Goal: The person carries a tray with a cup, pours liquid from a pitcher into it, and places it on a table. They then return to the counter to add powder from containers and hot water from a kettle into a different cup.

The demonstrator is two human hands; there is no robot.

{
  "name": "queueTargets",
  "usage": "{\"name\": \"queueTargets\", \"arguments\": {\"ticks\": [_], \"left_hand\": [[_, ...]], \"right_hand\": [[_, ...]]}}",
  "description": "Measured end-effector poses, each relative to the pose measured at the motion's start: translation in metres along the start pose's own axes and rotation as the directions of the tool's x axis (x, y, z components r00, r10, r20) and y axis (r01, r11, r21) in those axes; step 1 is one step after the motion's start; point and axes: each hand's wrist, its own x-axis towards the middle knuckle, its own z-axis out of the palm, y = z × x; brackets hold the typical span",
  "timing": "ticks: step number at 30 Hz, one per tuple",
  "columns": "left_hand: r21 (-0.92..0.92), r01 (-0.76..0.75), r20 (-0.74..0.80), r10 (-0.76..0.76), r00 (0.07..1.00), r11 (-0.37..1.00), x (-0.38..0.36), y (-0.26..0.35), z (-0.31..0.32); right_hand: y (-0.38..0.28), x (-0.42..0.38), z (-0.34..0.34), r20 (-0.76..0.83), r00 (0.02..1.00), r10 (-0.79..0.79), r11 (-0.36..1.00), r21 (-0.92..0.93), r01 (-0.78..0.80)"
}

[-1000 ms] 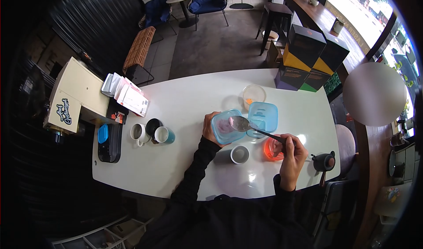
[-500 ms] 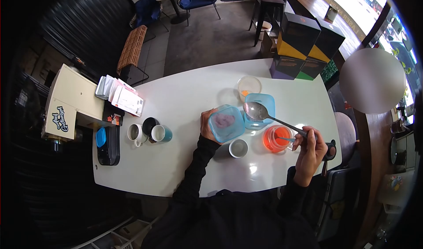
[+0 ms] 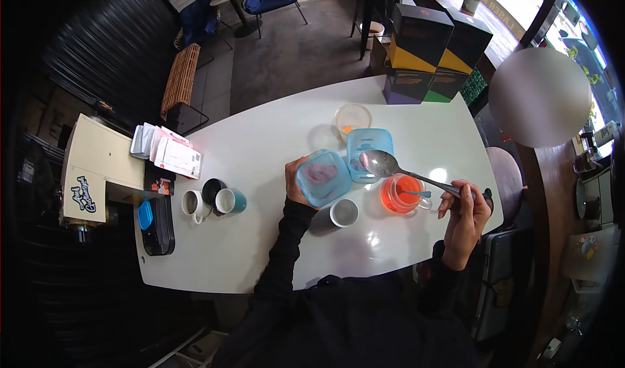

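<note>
My left hand (image 3: pixel 294 183) is closed around the side of a translucent blue plastic container (image 3: pixel 329 197) with a pinkish-purple mass in it. In my right hand (image 3: pixel 469 225) is the handle of a large metal spoon (image 3: pixel 383 165). Its bowl, with some residue on it, hangs over the near edge of a second blue container (image 3: pixel 371 137). Below the spoon stands a glass jar (image 3: pixel 397 200) of orange-red liquid, with a small teal-handled utensil (image 3: pixel 420 193) leaning in it. A grey-white cup (image 3: pixel 344 215) stands close to the held container.
Behind the blue containers is a round clear tub (image 3: pixel 353 113) with a bit of orange inside. Several cups (image 3: pixel 228 202) cluster left, near a cream machine (image 3: pixel 97 166) and packets (image 3: pixel 176 156). Black boxes (image 3: pixel 420 39) are stacked at the back right. A person (image 3: pixel 540 98) is at the right.
My view has shifted, so the table things appear further left. My right hand has drawn away from the jar and its small utensil, still with the large spoon. My left hand keeps the container.
</note>
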Motion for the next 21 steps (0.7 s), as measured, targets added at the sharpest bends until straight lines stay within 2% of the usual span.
{"name": "queueTargets", "arguments": {"ticks": [6, 9, 12, 14, 15, 19, 21], "left_hand": [[0.075, -0.037, 0.019, 0.036, 0.999, 0.996, 0.002, 0.005, -0.002], [0.086, -0.034, 0.042, 0.03, 0.999, 0.996, 0.002, 0.007, -0.003], [0.093, -0.028, 0.084, 0.021, 0.996, 0.995, 0.004, 0.007, -0.005], [0.098, -0.021, 0.116, 0.009, 0.993, 0.995, 0.006, 0.006, -0.006], [0.098, -0.013, 0.133, 0.0, 0.991, 0.995, 0.005, 0.005, -0.007], [-0.022, 0.072, 0.044, -0.071, 0.997, 0.997, -0.003, 0.001, -0.005], [-0.067, 0.129, 0.095, -0.122, 0.988, 0.989, -0.004, -0.002, -0.005]], "right_hand": [[0.001, 0.0, 0.006, 0.01, 1.0, -0.024, 1.0, -0.018, 0.024], [0.01, -0.004, 0.019, 0.08, 0.995, -0.062, 0.995, -0.073, 0.068], [0.015, -0.014, 0.04, 0.205, 0.979, -0.015, 0.986, -0.16, 0.049], [0.03, -0.02, 0.046, 0.397, 0.917, -0.045, 0.973, -0.19, 0.13], [0.029, -0.021, 0.048, 0.468, 0.882, -0.05, 0.922, -0.318, 0.221], [0.029, -0.02, 0.049, 0.52, 0.843, -0.138, 0.893, -0.302, 0.332], [0.022, -0.015, 0.044, 0.427, 0.879, -0.212, 0.91, -0.24, 0.337]]}}
